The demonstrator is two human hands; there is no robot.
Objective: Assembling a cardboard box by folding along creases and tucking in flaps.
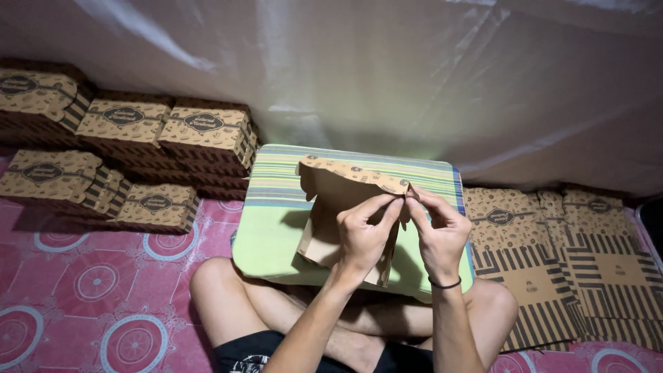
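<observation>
Both hands pinch top flap of half-folded cardboard box [345,214] over striped cushion [269,221]: left hand [364,231] closed on flap, right hand [438,231] beside it, probably touching.

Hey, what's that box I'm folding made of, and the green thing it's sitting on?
The half-folded box looks like thin brown cardboard, matte: plain inside, dark print outside, bending in crisp creases under the left hand and right hand. The green striped pad seems to be woven fabric over a cushion, judging by its soft rounded corners.
</observation>
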